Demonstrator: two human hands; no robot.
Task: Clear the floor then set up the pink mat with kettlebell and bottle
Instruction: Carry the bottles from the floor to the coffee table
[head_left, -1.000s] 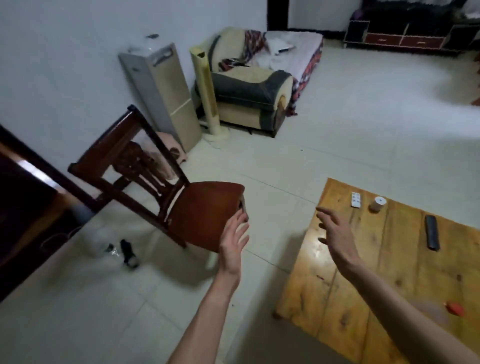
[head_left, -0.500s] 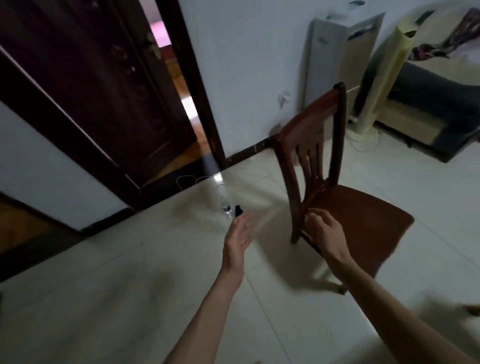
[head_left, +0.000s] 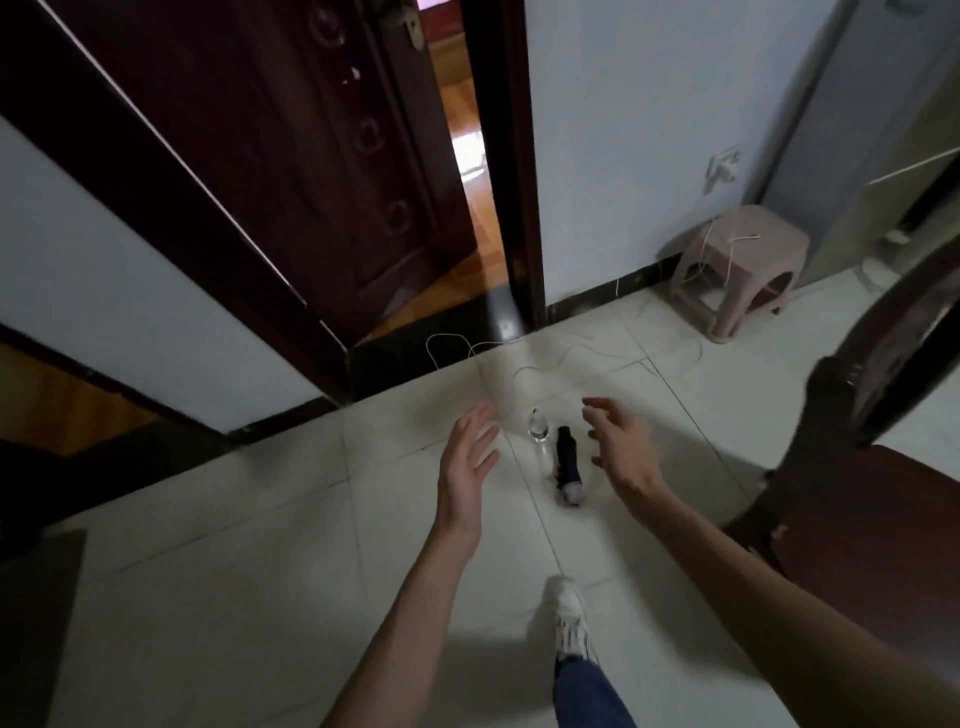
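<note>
Item: pale tiled floor (head_left: 260, 597), near a dark wooden doorway.

- Clear plastic bottle (head_left: 538, 424): upright on the floor, just beside a black, pink-tipped kettlebell-like object (head_left: 566, 465) lying on the tiles; its identity is uncertain.
- Left hand (head_left: 465, 457): empty, fingers spread, left of the bottle.
- Right hand (head_left: 621, 449): empty, fingers curled apart, right of the black object.
- Dark wooden chair (head_left: 857, 493): at right edge.
- Pink plastic stool (head_left: 737, 270): against the wall.

Progress: early, by judgement. No pink mat visible; bottle and weight not yet picked up.

Open floor ahead — chair (head_left: 857, 467) crowds the right side.
</note>
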